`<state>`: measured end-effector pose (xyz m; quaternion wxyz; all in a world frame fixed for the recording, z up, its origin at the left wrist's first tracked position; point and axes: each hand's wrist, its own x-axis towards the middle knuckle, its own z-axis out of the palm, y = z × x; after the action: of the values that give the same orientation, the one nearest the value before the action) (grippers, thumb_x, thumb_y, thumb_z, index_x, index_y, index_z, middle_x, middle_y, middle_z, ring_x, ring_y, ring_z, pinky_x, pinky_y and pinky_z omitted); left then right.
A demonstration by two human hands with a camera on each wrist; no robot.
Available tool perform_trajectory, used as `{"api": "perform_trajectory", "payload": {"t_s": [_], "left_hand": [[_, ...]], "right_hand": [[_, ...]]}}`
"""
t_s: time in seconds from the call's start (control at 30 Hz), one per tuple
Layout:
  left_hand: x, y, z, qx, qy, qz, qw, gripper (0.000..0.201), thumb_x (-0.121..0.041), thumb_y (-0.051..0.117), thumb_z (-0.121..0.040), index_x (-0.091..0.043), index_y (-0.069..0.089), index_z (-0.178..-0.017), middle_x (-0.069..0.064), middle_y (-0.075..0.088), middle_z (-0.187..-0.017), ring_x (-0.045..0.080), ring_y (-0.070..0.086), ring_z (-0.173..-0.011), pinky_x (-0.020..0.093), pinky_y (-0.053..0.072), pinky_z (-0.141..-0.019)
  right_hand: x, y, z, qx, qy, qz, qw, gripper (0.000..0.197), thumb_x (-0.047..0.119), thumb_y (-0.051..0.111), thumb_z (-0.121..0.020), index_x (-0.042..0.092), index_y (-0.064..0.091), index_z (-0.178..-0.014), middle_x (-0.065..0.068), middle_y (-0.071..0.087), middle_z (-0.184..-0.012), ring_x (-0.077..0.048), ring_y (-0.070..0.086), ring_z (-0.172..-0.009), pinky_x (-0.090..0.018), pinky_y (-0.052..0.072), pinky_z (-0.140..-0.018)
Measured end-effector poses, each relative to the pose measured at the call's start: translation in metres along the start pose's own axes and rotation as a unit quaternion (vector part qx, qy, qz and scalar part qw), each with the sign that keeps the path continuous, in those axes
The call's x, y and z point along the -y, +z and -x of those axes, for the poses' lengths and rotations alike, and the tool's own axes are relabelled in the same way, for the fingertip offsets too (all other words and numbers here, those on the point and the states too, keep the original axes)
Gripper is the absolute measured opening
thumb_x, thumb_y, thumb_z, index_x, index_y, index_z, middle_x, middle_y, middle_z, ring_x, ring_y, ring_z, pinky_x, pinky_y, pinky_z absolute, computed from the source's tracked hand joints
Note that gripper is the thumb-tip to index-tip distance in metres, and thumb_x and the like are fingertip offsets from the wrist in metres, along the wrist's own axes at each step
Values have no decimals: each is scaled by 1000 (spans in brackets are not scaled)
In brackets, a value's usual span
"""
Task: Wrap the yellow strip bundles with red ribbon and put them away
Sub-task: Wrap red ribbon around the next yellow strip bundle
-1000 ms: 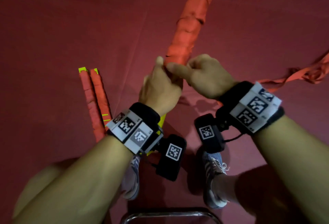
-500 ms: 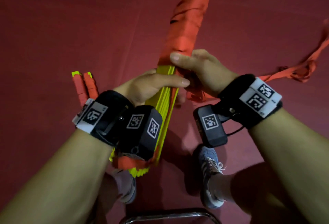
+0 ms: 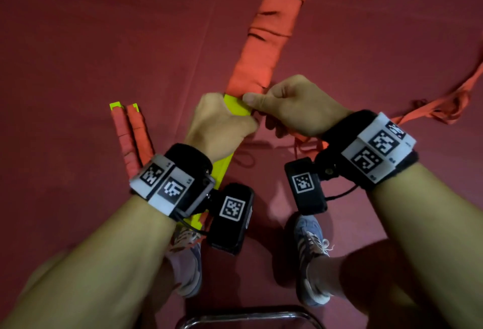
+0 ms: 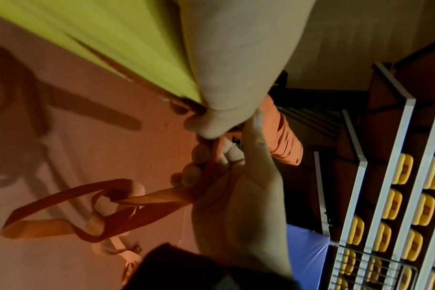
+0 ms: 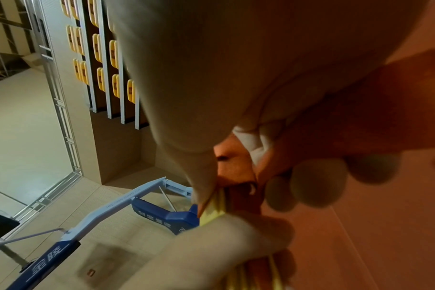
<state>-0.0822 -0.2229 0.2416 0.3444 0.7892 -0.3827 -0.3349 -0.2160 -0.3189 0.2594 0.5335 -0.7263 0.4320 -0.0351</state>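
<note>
The step in hand is the wrapping itself, somewhere past the midpoint of one bundle. The yellow strip bundle runs diagonally through the middle of the head view, from the lower centre up to the top edge, held above the red floor. Its upper stretch is already covered by turns of the red ribbon; bare yellow shows from the hands downward.

The left hand grips the bundle just below the last turn, fingers curled round it from beneath. The right hand touches it at the ribbon's edge, thumb pressed on the wrap. In the left wrist view the ribbon runs through that hand's curled fingers, so it holds the ribbon. The loose tail trails off to the right edge of the frame, tangled on the floor.

Two wrapped bundles lie side by side at centre left, yellow tips showing.

The next move likely calls for carrying the ribbon round the bare yellow under tension, overlapping the last turn, while the left hand shifts down to make room. The tangled tail may snag as it feeds.
</note>
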Motion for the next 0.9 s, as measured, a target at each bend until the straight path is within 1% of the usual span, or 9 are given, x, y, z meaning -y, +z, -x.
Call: {"api": "perform_trajectory", "payload": {"t_s": [0.07,0.17,0.3,0.4,0.43,0.6,0.7,0.8,0.9], "left_hand": [[-1,2,1,-34,-14,-72,997,19,-38,72,-65,-24,69,-78,-7,67,-71,19,66,-73,29,41,-60],[-4,8,6,-47,-5,-144,989,52,-43,76,-74,-22,64,-119,10,70,-116,39,60,-114,39,45,-83],[-9,0,3,49,8,39,998,52,-33,81,-64,-14,58,-107,13,68,-96,32,66,-95,34,55,-75],[-3,-10,-3,164,-58,241,955,62,-17,82,-64,-14,52,-118,19,70,-89,42,73,-79,58,62,-72],[-4,-10,-2,185,-61,271,943,61,-10,80,-69,-16,51,-122,16,70,-85,38,73,-72,52,62,-66],[-11,0,4,52,34,72,995,40,-26,77,-77,-20,52,-108,-4,60,-84,-4,55,-67,21,44,-63],[-8,2,5,-5,46,15,999,33,-25,71,-83,-20,44,-102,-5,53,-73,9,54,-65,34,34,-59],[-6,3,10,-18,69,-44,996,33,-26,66,-87,-22,39,-106,-4,54,-74,34,58,-83,36,23,-61],[-5,10,13,-5,89,-99,991,41,-24,64,-90,-22,40,-123,-7,54,-88,40,60,-102,34,33,-67]], "right_hand": [[4,7,0,-37,-2,33,999,56,61,64,-89,13,61,-62,-1,64,-54,-16,61,-51,-23,41,-47],[5,25,0,-152,14,79,985,66,75,59,-82,13,52,-62,-4,56,-60,-24,53,-63,-31,35,-60],[-6,25,-1,-164,-57,-71,982,54,60,69,-81,15,50,-57,10,43,-46,-9,38,-46,-28,31,-51],[-6,14,0,-148,-93,-148,973,44,39,71,-91,18,49,-59,5,42,-48,-10,36,-42,-22,28,-42],[-5,12,1,-140,-100,-146,974,44,39,70,-91,17,49,-60,2,43,-49,-12,36,-41,-22,28,-41],[-4,2,-1,-97,-53,-55,992,54,50,61,-96,8,61,-63,-4,60,-51,-18,57,-43,-24,39,-44],[-7,3,0,-92,-23,11,995,61,56,54,-98,3,65,-69,-6,67,-57,-17,63,-48,-28,45,-52],[-4,10,4,-95,-3,-9,995,64,58,51,-97,-1,67,-76,-4,64,-58,-15,54,-47,-31,43,-55],[1,13,5,-110,28,8,993,81,80,53,-82,0,64,-72,-1,60,-57,-16,54,-49,-29,41,-54]]}}
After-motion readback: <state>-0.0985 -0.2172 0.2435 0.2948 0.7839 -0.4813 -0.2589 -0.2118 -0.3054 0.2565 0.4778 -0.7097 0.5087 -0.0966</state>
